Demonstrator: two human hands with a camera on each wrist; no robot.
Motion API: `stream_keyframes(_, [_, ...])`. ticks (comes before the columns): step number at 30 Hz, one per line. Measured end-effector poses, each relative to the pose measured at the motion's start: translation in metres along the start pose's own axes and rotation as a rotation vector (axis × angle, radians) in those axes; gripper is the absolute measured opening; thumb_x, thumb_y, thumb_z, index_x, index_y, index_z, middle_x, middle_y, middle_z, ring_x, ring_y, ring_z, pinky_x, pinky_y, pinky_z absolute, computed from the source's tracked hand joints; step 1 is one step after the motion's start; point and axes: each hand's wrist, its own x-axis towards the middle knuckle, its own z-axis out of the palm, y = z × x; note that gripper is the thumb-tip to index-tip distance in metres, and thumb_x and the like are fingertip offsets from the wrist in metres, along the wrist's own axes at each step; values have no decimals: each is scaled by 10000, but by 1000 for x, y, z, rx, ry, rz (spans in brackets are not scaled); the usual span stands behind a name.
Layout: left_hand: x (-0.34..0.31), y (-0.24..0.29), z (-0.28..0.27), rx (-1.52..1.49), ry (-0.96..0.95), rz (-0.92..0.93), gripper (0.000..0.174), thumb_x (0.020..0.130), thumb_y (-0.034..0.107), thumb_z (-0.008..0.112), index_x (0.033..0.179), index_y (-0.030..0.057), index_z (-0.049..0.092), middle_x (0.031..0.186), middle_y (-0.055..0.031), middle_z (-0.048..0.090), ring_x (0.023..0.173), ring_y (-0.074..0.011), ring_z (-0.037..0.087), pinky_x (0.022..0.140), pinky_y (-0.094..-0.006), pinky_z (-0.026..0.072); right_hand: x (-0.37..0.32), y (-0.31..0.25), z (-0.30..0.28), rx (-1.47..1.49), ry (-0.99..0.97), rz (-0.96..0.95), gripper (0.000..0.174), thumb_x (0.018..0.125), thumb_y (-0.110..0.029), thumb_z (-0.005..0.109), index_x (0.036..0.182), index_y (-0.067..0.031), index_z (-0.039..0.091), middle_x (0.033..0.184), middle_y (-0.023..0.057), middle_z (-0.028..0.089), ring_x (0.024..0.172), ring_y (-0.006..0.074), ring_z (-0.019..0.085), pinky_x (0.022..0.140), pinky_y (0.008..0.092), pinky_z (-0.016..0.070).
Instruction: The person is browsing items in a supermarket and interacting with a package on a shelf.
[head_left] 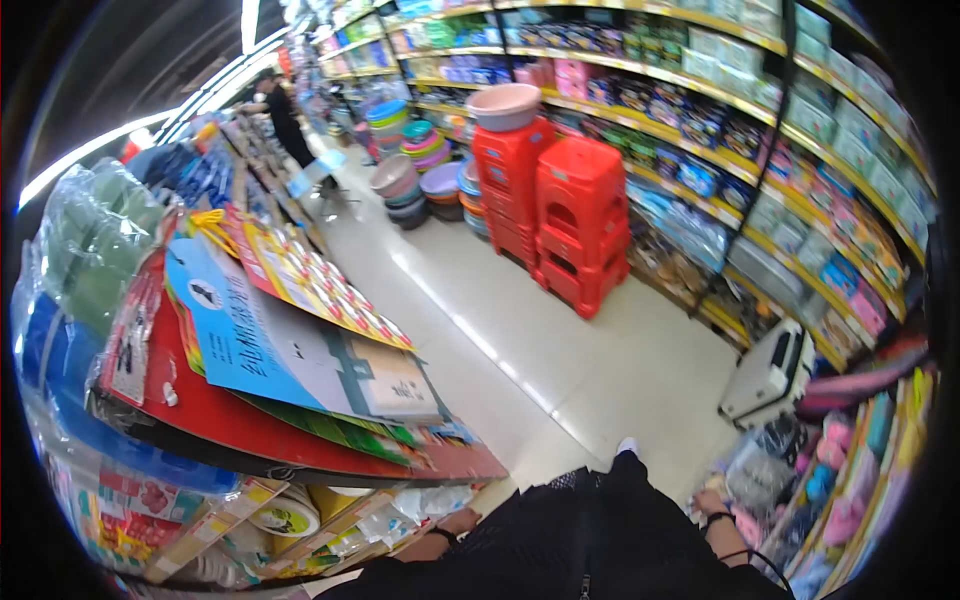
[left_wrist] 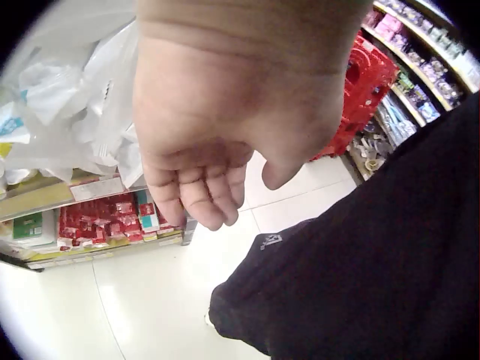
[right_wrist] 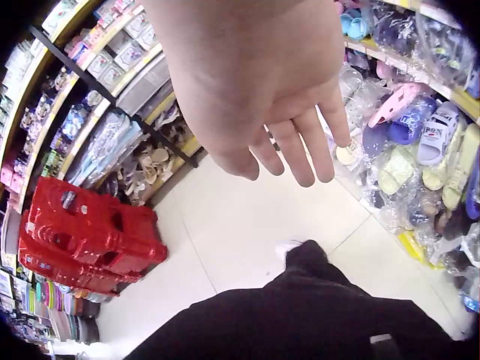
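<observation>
My left hand hangs low beside my dark clothing, next to a shelf end; in the left wrist view the hand has its fingers loosely bent with nothing in them. On the other side my right hand hangs near bagged goods. The right wrist view shows that hand with relaxed, slightly spread fingers, holding nothing, left of wrapped slippers. Dark bands circle both wrists in the head view.
Red stacked stools stand in the aisle, a pink basin on the stack behind. Basins, a white case and long shelves line the aisle. A display with a blue card is at left; a person stands far off.
</observation>
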Motion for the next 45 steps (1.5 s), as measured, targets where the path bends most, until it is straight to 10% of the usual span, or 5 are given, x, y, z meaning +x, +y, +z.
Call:
stream_keyframes(4, [-4,31,-2,-379,-65,-448,414,773,348,443,929,-5,590,863,-237,581,873,-371,543,766,-427,421,47,-45,-38,64,-115,142,258,769,-165,453,868,45,566,735,139,618,585,232,608,504,324,474])
stream_keyframes(9, [26,85,-40,-696,54,-740,450,776,362,437,884,-40,609,948,-257,572,889,-388,543,760,-422,410,129,-120,-108,58,-29,-222,269,765,-184,452,858,43,562,705,141,610,555,214,594,489,309,458])
stream_keyframes(19, [156,180,-224,-980,535,-709,314,794,248,481,846,-43,588,726,-135,609,612,-210,590,587,-325,471,209,-204,-223,21,-19,-362,246,763,-140,469,882,58,553,747,147,590,637,219,583,559,329,475])
stream_keyframes(32, [137,216,-236,-793,286,-895,307,756,247,467,773,-31,598,682,-142,610,628,-231,591,617,-346,454,254,-148,-264,-167,-172,-187,289,767,-167,477,905,75,550,752,164,600,605,226,598,512,340,462])
stream_keyframes(45, [96,267,-192,-1015,744,-997,311,799,288,500,885,-5,563,725,-134,601,688,-245,588,644,-327,454,298,-276,-148,-503,-413,-529,254,752,-140,463,847,70,570,712,157,600,604,231,587,572,335,484])
